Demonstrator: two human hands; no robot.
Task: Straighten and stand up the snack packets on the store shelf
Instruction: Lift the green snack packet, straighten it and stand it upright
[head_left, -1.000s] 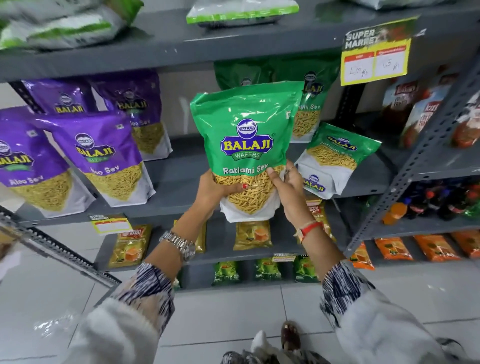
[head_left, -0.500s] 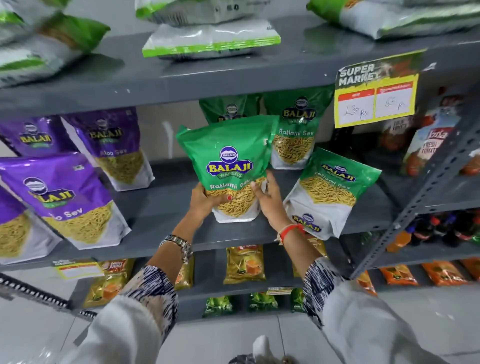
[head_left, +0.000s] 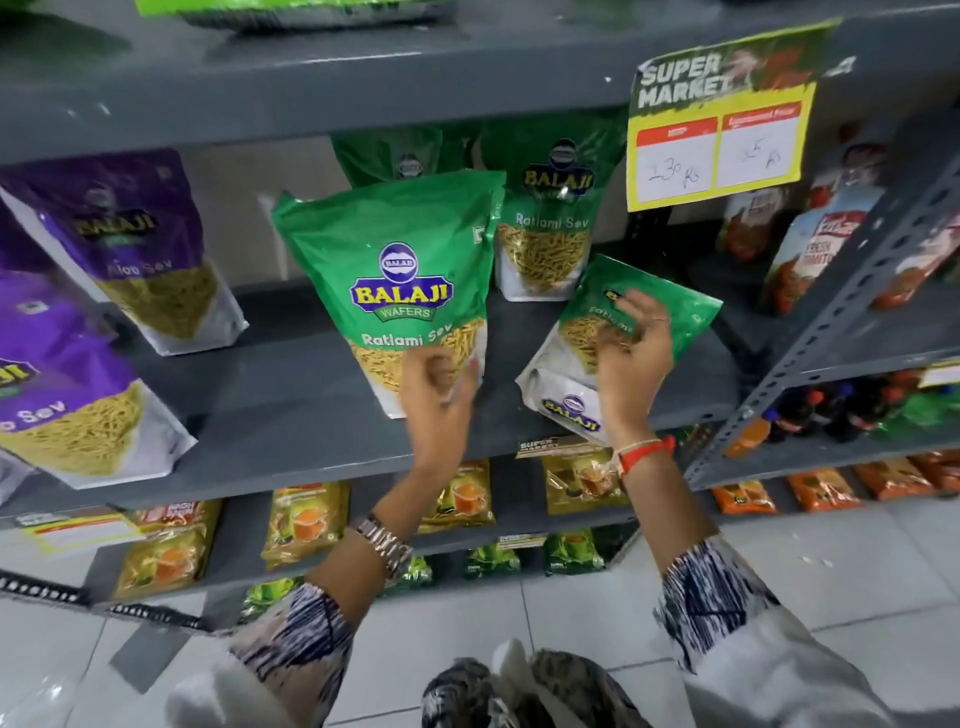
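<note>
A large green Ratlami Sev packet (head_left: 400, 270) stands upright on the grey middle shelf (head_left: 291, 395). My left hand (head_left: 436, 395) is blurred at its lower edge, fingers pinched on the packet's base. To its right a smaller green packet (head_left: 566, 400) of the same kind leans tilted, its white bottom toward the shelf's front edge. My right hand (head_left: 631, 353) hovers over this leaning packet's front with fingers spread and grips nothing. Two more green packets (head_left: 550, 228) stand behind, at the back of the shelf.
Purple Aloo Sev packets (head_left: 150, 249) lean at the left of the same shelf. A yellow price card (head_left: 722, 130) hangs from the shelf above. A grey perforated post (head_left: 831, 312) divides off tomato packets (head_left: 810, 249) and bottles (head_left: 831, 410). Yellow sachets (head_left: 304, 519) line the lower shelf.
The large green packet went from held in the air to standing on the shelf. My right hand left it and moved right over the leaning packet. My left hand stays at its base.
</note>
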